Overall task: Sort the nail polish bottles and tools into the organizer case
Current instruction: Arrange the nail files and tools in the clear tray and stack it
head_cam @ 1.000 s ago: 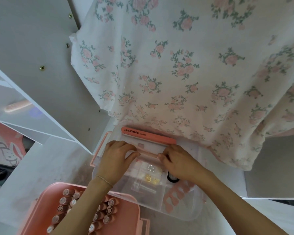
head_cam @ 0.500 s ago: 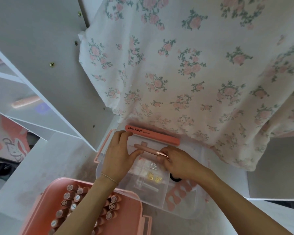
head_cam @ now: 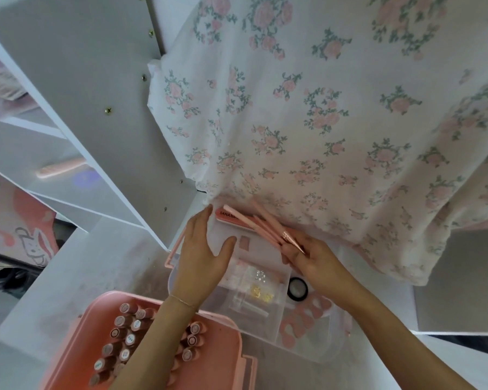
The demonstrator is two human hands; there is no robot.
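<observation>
Right grip: we see the right hand [head_cam: 312, 256] closed around a bundle of pink brushes [head_cam: 266, 225], fingers curled about their metal-tipped ends.
Brushes: they fan out from the hand toward the far left, raised over the far end of the clear tray [head_cam: 304, 343] and crossing above the nail file [head_cam: 231, 216].
Left grip: the left hand [head_cam: 200, 256] is open, fingers straight and together, thumb spread to the right; it lies on the left end of the clear tray and holds nothing.
Nail file: a pink file with dark lettering lies along the tray's far edge, just beyond the left fingertips and partly hidden by the brushes.
Clear tray: a see-through divided tray sits on the white bench [head_cam: 76, 280], between the two forearms, with a pink handle [head_cam: 174, 249] at its left end.
Tray contents: we make out small gold and silver charms [head_cam: 261, 285] in a middle section, a round black pot [head_cam: 297, 288] just under the right wrist, and a pink toe separator [head_cam: 302, 323] in the near right section.
Case: a pink case [head_cam: 217, 342] stands at the near left, touching the tray's near edge; the left forearm crosses over it.
Bottles: rows of nail polish bottles [head_cam: 124, 337] stand upright inside the case, caps toward us.
Cloth: a white cloth with pink flowers [head_cam: 321, 108] hangs over the far side, its hem reaching the tray's far edge.
Shelves: white shelf panels [head_cam: 76, 88] rise at the left.
</observation>
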